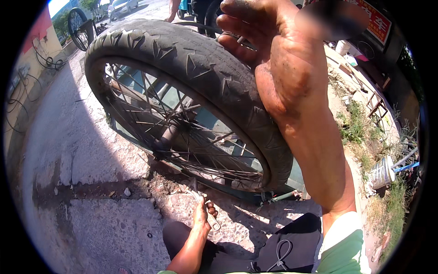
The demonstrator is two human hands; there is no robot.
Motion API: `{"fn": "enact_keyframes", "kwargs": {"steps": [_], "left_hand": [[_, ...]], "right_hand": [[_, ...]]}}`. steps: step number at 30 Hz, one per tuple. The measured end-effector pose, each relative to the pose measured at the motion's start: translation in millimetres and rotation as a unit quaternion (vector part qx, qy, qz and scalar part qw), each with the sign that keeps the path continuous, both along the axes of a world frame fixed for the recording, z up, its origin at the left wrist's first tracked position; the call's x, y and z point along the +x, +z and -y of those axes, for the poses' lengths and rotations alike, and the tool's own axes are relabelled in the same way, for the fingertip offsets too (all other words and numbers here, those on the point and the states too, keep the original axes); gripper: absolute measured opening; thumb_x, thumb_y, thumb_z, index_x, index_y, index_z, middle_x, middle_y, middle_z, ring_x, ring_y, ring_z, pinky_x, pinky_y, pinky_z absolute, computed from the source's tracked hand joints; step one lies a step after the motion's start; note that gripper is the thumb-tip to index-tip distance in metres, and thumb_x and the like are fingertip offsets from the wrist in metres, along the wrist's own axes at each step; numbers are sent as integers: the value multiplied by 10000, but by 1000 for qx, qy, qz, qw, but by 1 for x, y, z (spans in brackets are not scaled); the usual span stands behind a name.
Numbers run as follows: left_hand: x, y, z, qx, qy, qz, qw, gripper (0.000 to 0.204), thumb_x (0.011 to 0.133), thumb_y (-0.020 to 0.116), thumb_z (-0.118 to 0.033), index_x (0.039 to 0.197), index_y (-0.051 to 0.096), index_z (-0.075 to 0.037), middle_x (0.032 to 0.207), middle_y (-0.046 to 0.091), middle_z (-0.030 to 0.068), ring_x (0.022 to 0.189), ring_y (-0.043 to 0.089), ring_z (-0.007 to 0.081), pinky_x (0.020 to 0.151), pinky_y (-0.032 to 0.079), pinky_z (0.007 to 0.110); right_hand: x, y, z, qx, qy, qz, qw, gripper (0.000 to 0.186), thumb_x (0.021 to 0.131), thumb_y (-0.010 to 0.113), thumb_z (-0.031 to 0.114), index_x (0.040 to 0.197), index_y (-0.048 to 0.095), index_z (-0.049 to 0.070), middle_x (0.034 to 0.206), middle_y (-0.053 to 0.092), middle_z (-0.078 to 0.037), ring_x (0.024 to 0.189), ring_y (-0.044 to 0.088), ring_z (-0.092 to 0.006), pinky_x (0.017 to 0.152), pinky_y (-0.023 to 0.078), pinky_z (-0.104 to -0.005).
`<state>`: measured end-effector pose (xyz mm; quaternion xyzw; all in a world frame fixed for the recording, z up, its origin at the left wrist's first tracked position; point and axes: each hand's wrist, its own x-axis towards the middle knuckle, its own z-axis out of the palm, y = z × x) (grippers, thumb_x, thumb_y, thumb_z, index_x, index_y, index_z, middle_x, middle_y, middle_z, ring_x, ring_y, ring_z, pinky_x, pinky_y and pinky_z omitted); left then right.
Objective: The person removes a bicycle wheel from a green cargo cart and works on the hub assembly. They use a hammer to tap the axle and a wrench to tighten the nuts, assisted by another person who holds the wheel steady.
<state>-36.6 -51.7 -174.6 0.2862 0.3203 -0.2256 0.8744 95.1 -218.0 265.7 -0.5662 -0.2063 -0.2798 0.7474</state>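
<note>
A large spoked wheel with a worn dark tyre stands tilted in front of me, filling the middle of the view. My right hand is raised over the tyre's right side, its grimy fingers stretched out and slightly curled, with nothing seen in it. Whether the wrist touches the rubber I cannot tell. Low in front of my knees, my left hand is closed round a silvery wrench, whose holed handle end sticks out below the fist. The wrench's head points up towards the wheel's lower edge, near the hub.
Behind the spokes is a green metal frame. A white bucket lies among weeds at the right. Another wheel stands far left, near a wall with hanging cables. Part of another person shows beyond the tyre.
</note>
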Motion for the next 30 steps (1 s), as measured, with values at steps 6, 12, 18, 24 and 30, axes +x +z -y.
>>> {"fn": "enact_keyframes", "kwargs": {"steps": [6, 12, 18, 24, 30], "left_hand": [[-42, 80, 36, -15, -6, -42, 999, 332, 987, 528, -377, 1139, 515, -81, 714, 518, 34, 494, 399, 121, 490, 351, 295], [-99, 115, 73, -60, -74, -92, 991, 322, 964, 576, -352, 1111, 553, -65, 732, 571, 60, 505, 417, 128, 485, 358, 288], [-163, 185, 73, -154, -44, -201, 966, 321, 949, 604, -368, 1066, 558, -73, 761, 511, 43, 531, 404, 102, 520, 398, 279], [-186, 259, 19, -154, -2, -233, 960, 156, 975, 567, -352, 995, 558, -198, 743, 518, 38, 512, 415, 105, 502, 408, 292], [-192, 294, -39, 2, -35, -195, 980, 230, 929, 610, -359, 927, 537, -141, 717, 521, 36, 518, 435, 133, 491, 395, 307]], "right_hand": [[-25, 4, 4, 32, 41, -69, 996, 324, 834, 635, 81, 1146, 586, 9, 1058, 582, -88, 958, 592, -143, 742, 515, -277], [-25, 14, 18, -124, -30, -49, 991, 375, 790, 648, 71, 1160, 588, 47, 1114, 564, -122, 934, 606, -179, 716, 505, -280], [-69, 26, 68, -71, 42, -207, 975, 322, 829, 610, 11, 1151, 600, 24, 1104, 560, -74, 947, 613, -142, 801, 539, -264], [-249, -48, 227, -81, -133, -511, 845, 327, 832, 572, -10, 1156, 595, 26, 961, 641, -50, 827, 606, -109, 661, 516, -257], [-547, -91, 382, -32, -358, -683, 636, 247, 787, 572, 6, 1030, 617, 18, 728, 608, -72, 538, 549, -133, 438, 435, -277]]}}
